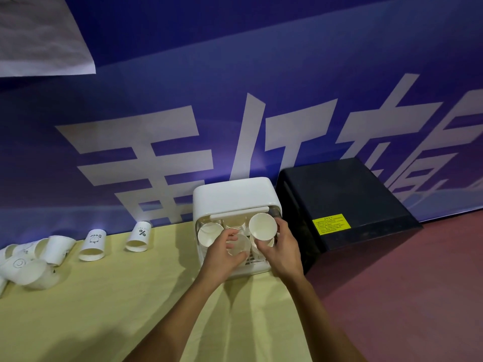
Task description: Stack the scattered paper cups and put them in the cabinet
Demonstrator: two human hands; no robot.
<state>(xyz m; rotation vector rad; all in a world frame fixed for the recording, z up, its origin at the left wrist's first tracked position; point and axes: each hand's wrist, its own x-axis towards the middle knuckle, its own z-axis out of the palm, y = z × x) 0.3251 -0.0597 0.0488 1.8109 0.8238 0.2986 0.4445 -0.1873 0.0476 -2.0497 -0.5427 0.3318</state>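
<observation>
White cup stack [262, 227] gripped by right hand [281, 250]; left hand [222, 253] clasps lower cup [240, 244].

Likely an event booth: blue banner [235, 74] (huge white characters) behind a clothed table [78, 309].

Yellow table [104, 309] w/ white cabinet [232, 194] & paper cups [92, 245] lying sideways.

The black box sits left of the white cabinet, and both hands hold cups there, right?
No. The head view shows the black box right of the white cabinet, not left. The left hand and right hand do hold cups there.
</observation>
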